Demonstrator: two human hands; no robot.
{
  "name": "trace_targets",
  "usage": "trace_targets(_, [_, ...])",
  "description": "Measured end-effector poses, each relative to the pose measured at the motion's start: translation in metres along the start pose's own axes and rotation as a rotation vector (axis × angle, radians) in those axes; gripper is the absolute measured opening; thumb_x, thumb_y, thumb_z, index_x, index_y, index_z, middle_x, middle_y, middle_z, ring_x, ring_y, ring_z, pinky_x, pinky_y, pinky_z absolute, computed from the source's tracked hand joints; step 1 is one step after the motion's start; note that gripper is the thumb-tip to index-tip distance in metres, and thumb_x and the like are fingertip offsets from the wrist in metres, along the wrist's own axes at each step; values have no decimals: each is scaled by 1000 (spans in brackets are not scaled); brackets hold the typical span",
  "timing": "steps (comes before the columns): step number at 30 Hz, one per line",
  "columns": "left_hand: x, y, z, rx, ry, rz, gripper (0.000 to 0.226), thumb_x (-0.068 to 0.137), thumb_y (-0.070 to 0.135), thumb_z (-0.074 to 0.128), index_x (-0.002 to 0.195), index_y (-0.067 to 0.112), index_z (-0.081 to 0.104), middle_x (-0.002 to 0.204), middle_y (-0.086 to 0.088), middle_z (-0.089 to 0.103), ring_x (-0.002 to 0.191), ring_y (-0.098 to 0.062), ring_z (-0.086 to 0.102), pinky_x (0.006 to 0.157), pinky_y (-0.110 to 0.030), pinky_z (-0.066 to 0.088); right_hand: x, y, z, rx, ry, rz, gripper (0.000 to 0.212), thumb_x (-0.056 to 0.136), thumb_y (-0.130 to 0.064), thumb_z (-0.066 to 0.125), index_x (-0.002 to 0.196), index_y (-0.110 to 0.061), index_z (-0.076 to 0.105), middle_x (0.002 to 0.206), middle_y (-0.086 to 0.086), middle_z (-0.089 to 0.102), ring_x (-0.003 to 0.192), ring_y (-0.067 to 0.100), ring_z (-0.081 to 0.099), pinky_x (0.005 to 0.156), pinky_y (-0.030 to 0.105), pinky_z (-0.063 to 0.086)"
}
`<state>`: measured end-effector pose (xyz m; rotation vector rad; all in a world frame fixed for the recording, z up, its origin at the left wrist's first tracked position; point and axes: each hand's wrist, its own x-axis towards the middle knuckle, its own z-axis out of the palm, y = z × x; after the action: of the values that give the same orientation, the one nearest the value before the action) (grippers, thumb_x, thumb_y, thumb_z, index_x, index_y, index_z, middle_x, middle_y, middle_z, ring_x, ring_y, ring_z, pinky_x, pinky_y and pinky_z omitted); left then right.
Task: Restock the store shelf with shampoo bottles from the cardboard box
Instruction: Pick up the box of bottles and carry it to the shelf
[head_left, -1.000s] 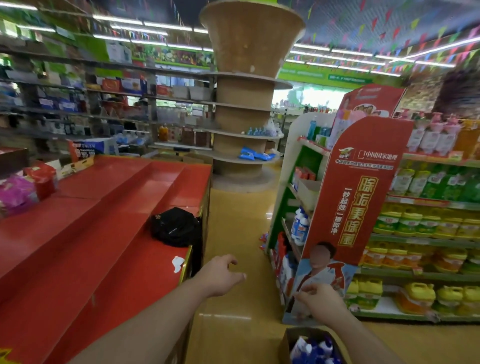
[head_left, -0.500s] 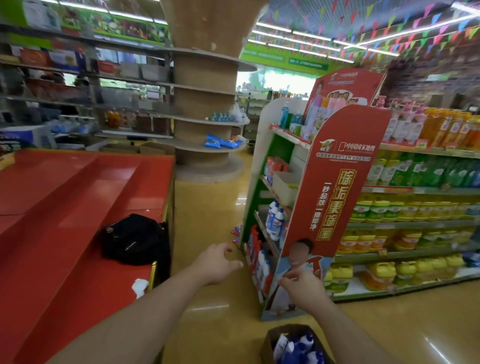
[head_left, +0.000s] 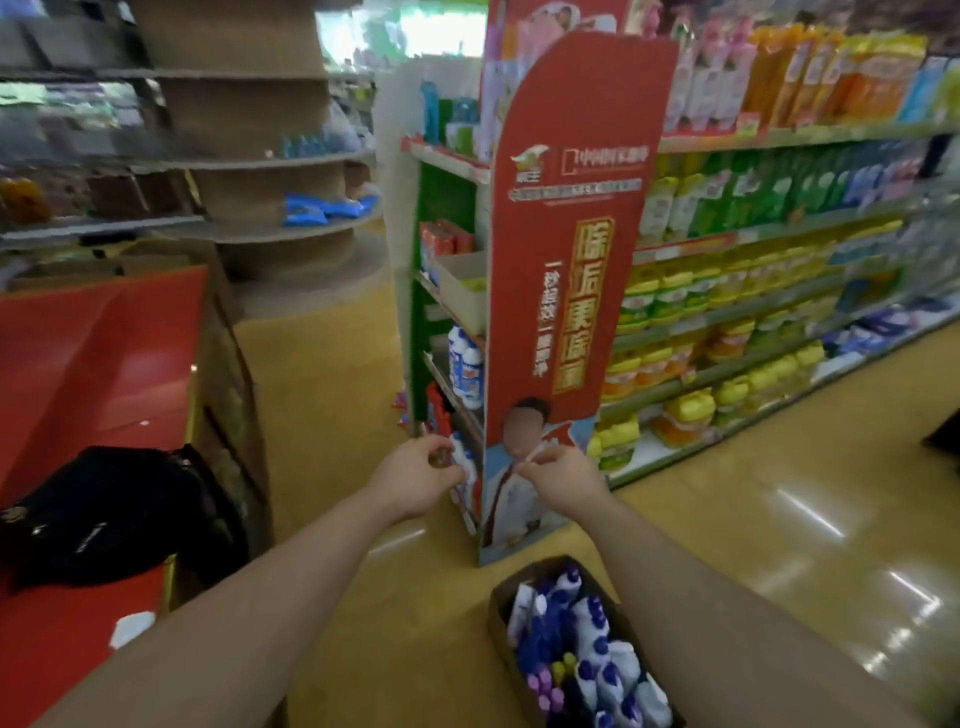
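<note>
Hands: two, the left hand (head_left: 415, 475) and the right hand (head_left: 563, 480).
Cardboard box (head_left: 501, 608): one, on the floor.
Bottles in the box (head_left: 592, 649): more than ten, mostly white with blue caps and a few purple-capped. The exact count cannot be told because they are packed tight and cut by the frame.
Red sign panel (head_left: 566, 260): one.
White bottles on the end shelf (head_left: 466, 364): two visible on the middle tier.
Long shelf unit (head_left: 779, 137): one, with five stocked levels.
Round column display (head_left: 260, 130): one, with three tiers showing.
Blue packets (head_left: 322, 208): at least three, blurred.
Black bag (head_left: 114, 514): one, at the right edge of the red tabletop (head_left: 78, 364).
White scrap (head_left: 132, 629): one, at the same edge.
</note>
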<state>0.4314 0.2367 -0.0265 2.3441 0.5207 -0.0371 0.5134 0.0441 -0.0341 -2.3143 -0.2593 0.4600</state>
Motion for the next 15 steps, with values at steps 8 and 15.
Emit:
trace_targets(8, [92,57,61,61,-165,94,45,87,47,65,127,27,57,115,-1,59,95,-19,60,78,-29,46,58,54,-51,33,57,134,39,95,-44,58,113,-11,70,83,-1,59,73,16,53,64,32,46])
trace_targets(15, [167,92,118,126,-308,205,39,89,39,67,116,12,58,106,-4,59,102,-26,58,83,-41,46,93,110,-92,116,227,334,30,95,-41,61,107,-14,69,77,1,63,81,23,65,76,37,54])
